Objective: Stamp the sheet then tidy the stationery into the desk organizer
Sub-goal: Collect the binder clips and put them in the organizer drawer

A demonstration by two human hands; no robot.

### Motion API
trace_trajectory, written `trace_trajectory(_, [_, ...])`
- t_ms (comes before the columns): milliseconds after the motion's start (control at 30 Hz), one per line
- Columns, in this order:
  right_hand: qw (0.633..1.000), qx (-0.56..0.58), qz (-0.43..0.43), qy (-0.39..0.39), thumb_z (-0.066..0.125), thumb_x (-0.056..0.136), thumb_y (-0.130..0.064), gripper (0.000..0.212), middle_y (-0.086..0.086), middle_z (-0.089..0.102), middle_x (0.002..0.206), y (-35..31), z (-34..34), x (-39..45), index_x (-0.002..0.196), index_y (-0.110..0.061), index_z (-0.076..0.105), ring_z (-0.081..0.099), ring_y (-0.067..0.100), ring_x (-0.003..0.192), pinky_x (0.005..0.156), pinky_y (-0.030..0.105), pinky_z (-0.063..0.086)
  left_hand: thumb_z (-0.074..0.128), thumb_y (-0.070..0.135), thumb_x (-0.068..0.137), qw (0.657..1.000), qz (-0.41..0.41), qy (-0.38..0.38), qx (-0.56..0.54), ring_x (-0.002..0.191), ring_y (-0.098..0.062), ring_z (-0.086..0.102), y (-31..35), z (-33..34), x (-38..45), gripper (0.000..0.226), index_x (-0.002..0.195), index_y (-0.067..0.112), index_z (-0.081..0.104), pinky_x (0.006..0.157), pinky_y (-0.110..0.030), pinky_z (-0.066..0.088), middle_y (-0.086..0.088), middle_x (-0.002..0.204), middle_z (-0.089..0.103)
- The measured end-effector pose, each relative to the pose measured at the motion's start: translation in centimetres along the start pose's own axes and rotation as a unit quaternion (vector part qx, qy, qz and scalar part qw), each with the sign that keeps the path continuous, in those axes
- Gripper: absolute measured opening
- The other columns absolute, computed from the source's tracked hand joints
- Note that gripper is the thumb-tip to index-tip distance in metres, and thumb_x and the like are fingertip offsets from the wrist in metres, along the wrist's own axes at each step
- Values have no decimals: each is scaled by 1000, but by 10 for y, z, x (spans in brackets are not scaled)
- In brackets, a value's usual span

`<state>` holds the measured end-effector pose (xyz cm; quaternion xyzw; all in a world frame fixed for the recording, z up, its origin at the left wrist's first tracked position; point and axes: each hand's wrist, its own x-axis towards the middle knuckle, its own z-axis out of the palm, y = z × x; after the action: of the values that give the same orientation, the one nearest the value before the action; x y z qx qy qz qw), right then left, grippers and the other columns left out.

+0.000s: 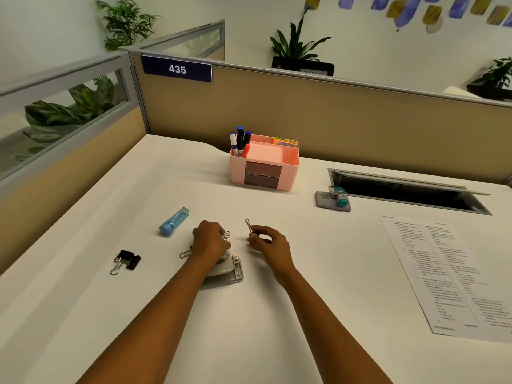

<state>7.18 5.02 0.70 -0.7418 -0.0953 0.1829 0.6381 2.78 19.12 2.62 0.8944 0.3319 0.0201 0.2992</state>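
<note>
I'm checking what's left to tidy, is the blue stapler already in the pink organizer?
No, the blue stapler lies on the desk, apart from the pink organizer.

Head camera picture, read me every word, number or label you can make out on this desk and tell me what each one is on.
"435": white digits on the dark blue rectangular sign fixed to the tan cubicle partition.
White printed paper sheet on the desk: two columns of text, too small to read.
Grey ink pad under the teal stamp: a dark label, too blurred to read.
Markers in the pink plastic desk organizer: no readable print.
</note>
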Motion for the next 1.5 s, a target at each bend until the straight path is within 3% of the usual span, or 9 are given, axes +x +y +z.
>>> trace_trajectory(200, [952,282,114,-22,55,91,-8,23,7,66,101,-11,2,-2,112,1,61,67,19,89,79,20,57,69,9,73,999,17,29,-35,105,-27,56,4,1,-2,30,103,5,66,85,-31,47,-13,113,62])
trace_trajectory(333, [902,395,174,-16,55,91,-6,12,12,65,93,-11,5,-2,93,2,64,66,21,87,74,22,59,64,5,78,998,30,41,-38,105,-27,58,2,0,-3,27,105,3,66,87,-32,47,-15,114,64])
trace_trajectory(767, [912,373,172,1,53,91,-2,10,9,62,91,-16,10,-3,96,-1,62,64,20,84,77,24,56,72,6,74,991,-8,-18,-131,103,-23,63,15,-11,0,27,101,5,71,90,-25,47,-13,107,71])
trace_trajectory(967, [904,391,171,40,45,92,5,28,11,58,93,-21,11,-3,118,1,54,59,20,85,81,27,54,72,0,71,942,-14,-7,-336,89,-18,63,26,-22,-15,27,98,7,72,84,-21,43,-11,95,72])
trace_trajectory(1100, [859,472,197,24,46,95,-6,17,14,56,106,-27,18,-3,109,-5,56,58,23,91,78,31,51,71,2,73,916,3,-16,-401,89,-17,64,44,-20,-27,25,97,11,72,88,-24,47,-3,86,71])
trace_trajectory(1233, [785,580,218,4,42,98,-31,31,11,62,88,-39,27,0,93,-7,60,60,20,85,54,28,57,70,6,77,935,43,32,-352,90,-15,66,60,-4,-37,21,97,9,72,81,-15,45,-4,97,72])
trace_trajectory(1333, [762,606,230,9,45,97,-34,32,9,61,83,-40,29,11,90,-7,60,60,19,79,49,26,56,68,10,79,944,67,66,-316,93,-18,67,68,3,-38,18,97,10,73,85,-19,48,-7,102,73])
trace_trajectory(1400, [773,588,236,29,44,98,-32,31,10,62,86,-40,26,21,92,-6,59,60,20,82,57,30,58,67,14,82,945,76,85,-305,93,-17,66,72,1,-33,17,97,11,73,84,-19,48,-6,103,72])
trace_trajectory(1500, [800,555,221,61,46,97,-29,25,12,61,95,-45,19,32,92,-8,59,60,24,90,82,35,52,63,14,85,944,98,91,-301,87,-10,61,71,-6,-21,16,98,11,71,74,-9,43,-4,104,71])
